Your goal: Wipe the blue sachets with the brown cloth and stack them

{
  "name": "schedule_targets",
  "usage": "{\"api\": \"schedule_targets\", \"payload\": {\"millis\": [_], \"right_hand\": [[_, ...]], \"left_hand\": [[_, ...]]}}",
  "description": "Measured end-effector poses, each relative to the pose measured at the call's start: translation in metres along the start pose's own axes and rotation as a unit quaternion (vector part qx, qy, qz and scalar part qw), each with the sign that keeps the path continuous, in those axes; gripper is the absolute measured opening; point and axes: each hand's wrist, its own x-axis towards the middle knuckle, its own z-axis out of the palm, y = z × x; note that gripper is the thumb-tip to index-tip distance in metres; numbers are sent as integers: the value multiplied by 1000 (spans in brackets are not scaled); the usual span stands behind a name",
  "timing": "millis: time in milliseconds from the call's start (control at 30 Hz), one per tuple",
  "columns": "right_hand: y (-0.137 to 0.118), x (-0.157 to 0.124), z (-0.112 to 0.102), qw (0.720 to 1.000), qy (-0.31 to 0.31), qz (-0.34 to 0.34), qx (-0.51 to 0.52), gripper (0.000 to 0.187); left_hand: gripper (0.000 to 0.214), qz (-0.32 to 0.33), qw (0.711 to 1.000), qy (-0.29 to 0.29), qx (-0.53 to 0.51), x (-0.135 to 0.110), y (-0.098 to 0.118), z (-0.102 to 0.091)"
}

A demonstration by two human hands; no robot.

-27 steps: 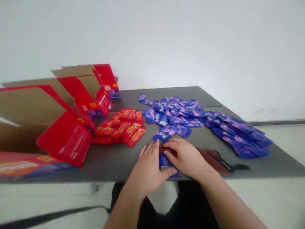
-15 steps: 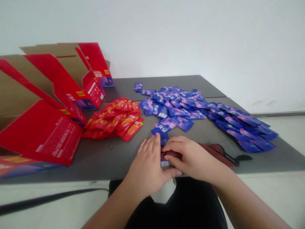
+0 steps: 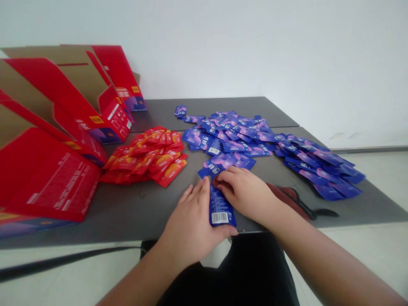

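A blue sachet (image 3: 220, 207) lies barcode side up at the table's front edge, between my hands. My left hand (image 3: 194, 219) is open, its fingers stretched along the sachet's left side and its thumb across the near end. My right hand (image 3: 244, 191) is closed at the far end of the sachet, fingertips curled in and pinched there; what is under them is partly hidden. Just beyond lie a few loose blue sachets (image 3: 213, 166). A reddish-brown flat item (image 3: 283, 197) with a black part lies partly under my right forearm.
Red sachets (image 3: 148, 155) form a pile left of centre. Blue sachets are heaped in a large pile (image 3: 236, 131), with an overlapping row (image 3: 318, 163) to its right. Several open red cartons (image 3: 60, 182) stand along the left of the grey table (image 3: 127, 216). A white wall rises behind.
My right hand has moved from over the sachet's middle to its far end, uncovering the barcode and printed back. My left hand stays beside it. The view has shifted slightly.
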Motion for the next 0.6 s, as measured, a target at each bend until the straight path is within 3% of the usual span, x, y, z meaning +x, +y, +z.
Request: {"api": "schedule_targets", "payload": {"millis": [133, 333, 600], "right_hand": [[-8, -14, -17, 997, 2, -8, 76, 17], [-25, -41, -36, 963, -148, -138, 181, 11], [-15, -28, -21, 976, -130, -132, 117, 9]], "left_hand": [[125, -7, 1000, -10, 2, 1, -2, 1], [119, 25, 1000, 1, 8, -1, -6, 4], [124, -16, 1000, -21, -10, 2, 0, -2]]}}
